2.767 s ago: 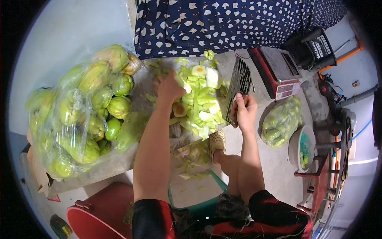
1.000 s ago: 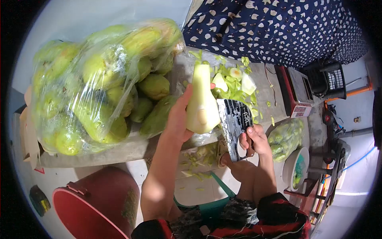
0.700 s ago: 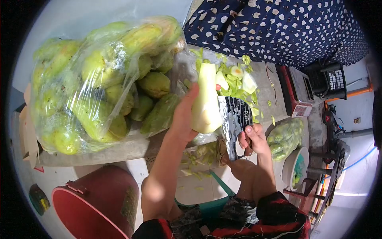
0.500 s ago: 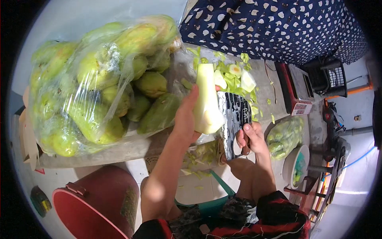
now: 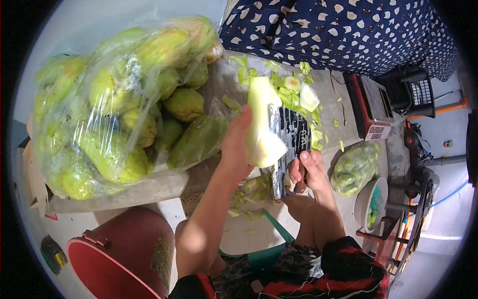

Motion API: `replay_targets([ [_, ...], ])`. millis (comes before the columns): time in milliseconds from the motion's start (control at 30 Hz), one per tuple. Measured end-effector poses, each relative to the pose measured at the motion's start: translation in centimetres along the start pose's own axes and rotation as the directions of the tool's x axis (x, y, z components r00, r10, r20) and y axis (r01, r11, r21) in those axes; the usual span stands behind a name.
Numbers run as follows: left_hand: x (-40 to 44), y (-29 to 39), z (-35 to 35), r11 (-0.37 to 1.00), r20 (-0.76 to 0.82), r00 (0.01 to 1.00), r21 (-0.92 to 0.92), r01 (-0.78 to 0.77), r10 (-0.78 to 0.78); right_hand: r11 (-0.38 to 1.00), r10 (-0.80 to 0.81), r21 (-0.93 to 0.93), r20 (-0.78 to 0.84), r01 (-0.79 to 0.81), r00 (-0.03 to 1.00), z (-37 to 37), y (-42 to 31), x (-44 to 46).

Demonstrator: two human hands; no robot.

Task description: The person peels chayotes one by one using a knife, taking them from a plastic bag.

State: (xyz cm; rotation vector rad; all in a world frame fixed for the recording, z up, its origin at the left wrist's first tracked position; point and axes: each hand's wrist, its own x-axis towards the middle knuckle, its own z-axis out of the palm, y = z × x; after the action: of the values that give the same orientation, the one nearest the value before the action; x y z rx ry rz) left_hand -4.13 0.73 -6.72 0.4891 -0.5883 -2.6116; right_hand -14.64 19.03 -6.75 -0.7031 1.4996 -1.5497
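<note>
My left hand (image 5: 238, 144) is wrapped round a peeled, pale green papaya (image 5: 261, 119), held upright above the table. In my right hand (image 5: 311, 169) is a broad cleaver (image 5: 290, 134) with a dark, smeared blade and pale lettering. The blade's edge lies against the right side of the papaya, where the flesh looks cut in. Unpeeled green papayas (image 5: 184, 104) fill a large clear plastic bag (image 5: 134, 89) to the left of my left hand. Green peelings and cut pieces (image 5: 298, 94) lie scattered on the table beyond the blade.
A red weighing scale (image 5: 368, 107) and a black basket (image 5: 411, 94) stand at the right. Below them are a filled plastic bag (image 5: 356, 167) and a white bucket (image 5: 366, 214). A large red bin (image 5: 124, 249) stands at lower left. Dark patterned cloth (image 5: 328, 35) hangs at the far side.
The cleaver has moved left and its blade now cuts into the papaya's side. The papaya has turned slightly in my left hand.
</note>
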Motion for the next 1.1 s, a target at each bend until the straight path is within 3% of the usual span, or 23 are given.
replay_targets([
  [233, -0.1, 0.2, 0.1, 0.988, 0.000, 0.993, 0.091, 0.121, -0.122, 0.999, 0.045, 0.019, 0.051, -0.046, 0.998, 0.0, 0.4, 0.1],
  [300, -0.2, -0.9, 0.6, 0.996, -0.099, 0.994, -0.080, -0.050, 0.042, 0.997, 0.031, 0.070, 0.013, -0.032, 0.999, 0.3, 0.5, 0.4],
  [333, -0.2, -0.7, 0.7, 0.996, -0.100, 0.994, -0.080, -0.049, 0.041, 0.997, 0.031, 0.070, 0.013, -0.032, 0.999, 0.3, 0.4, 0.4],
  [500, 0.0, 0.1, -0.2, 0.991, 0.019, 0.992, 0.039, 0.127, -0.128, 0.997, 0.070, 0.016, 0.050, -0.071, 0.996, 0.1, -0.1, 0.3],
  [633, -0.2, 0.1, 0.2, 0.988, -0.019, 0.989, -0.040, 0.149, -0.149, 0.995, 0.093, 0.031, 0.030, -0.094, 0.995, 0.2, 0.2, 0.3],
  [700, 0.0, -0.1, 0.1, 0.978, 0.099, 0.988, -0.159, 0.132, -0.117, 0.996, 0.087, 0.033, 0.027, -0.088, 0.996, 0.1, 0.3, 0.4],
  [833, 0.0, 0.1, 0.0, 0.985, 0.047, 0.987, -0.071, 0.158, -0.154, 0.996, 0.082, -0.024, 0.022, -0.082, 0.996, -0.7, -0.2, 0.4],
  [933, 0.8, -0.2, -0.9, 0.999, 0.053, 0.998, 0.037, 0.019, -0.021, 0.977, -0.036, -0.214, -0.060, 0.022, 0.998, -2.5, -1.1, 0.3],
  [967, 0.9, -0.2, -0.8, 0.990, -0.005, 0.990, -0.024, -0.138, 0.138, 0.977, -0.041, -0.211, -0.054, 0.028, 0.998, -1.9, -1.1, 0.1],
  [1000, 1.2, -0.2, -0.6, 0.951, -0.070, 0.953, -0.075, -0.298, 0.294, 0.862, -0.185, -0.500, -0.146, 0.089, 0.972, -0.3, -1.2, -0.2],
  [1033, 1.4, -0.2, -0.4, 0.950, -0.068, 0.951, -0.072, -0.305, 0.301, 0.662, -0.346, -0.744, -0.191, 0.095, 0.918, 1.1, -1.2, -0.7],
  [1067, 1.5, -0.3, -0.3, 0.910, -0.114, 0.915, -0.113, -0.398, 0.386, 0.556, -0.328, -0.828, -0.134, 0.077, 0.935, 1.9, -0.9, -1.4],
  [1100, 1.5, -0.4, -0.3, 0.861, -0.164, 0.871, -0.150, -0.486, 0.463, 0.300, -0.532, -0.905, 0.102, 0.300, 0.841, 2.9, -0.5, -1.2],
])
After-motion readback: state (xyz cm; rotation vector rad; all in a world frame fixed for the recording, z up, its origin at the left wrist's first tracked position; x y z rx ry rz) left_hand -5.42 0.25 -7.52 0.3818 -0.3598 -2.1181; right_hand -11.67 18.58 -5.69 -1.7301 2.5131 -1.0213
